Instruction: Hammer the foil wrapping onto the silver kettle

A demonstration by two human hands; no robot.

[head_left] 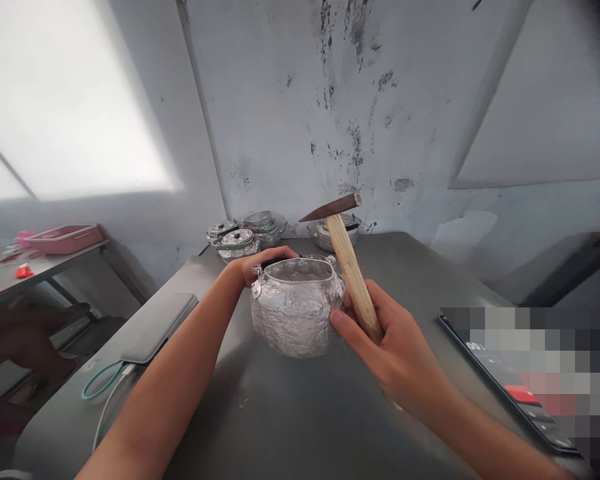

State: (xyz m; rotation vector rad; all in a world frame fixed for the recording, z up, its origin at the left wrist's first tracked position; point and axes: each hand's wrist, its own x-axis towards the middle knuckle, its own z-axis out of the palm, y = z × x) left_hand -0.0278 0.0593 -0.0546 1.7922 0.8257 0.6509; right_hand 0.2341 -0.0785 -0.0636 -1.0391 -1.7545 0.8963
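A small hammered aluminium pot (297, 320) with an open top and a hinged carrying handle is in front of me, tilted slightly. My left hand (263, 262) reaches round its far left side, at the handle's dark grip; most of its fingers are hidden behind the rim. In my right hand (380, 327), a hammer (354, 273) is gripped by its pale wooden shaft, with its dark metal head up and the pointed end to the left. The thumb of that hand touches the pot's right side.
Several similar lidded pots (237, 243) stand at the table's back left, and another pot (335, 233) at the back. A power bank (163, 327) with cables lies left, a phone (510, 387) right. Beyond the grey table (300, 427), a pink basket (67, 239) sits on a side table.
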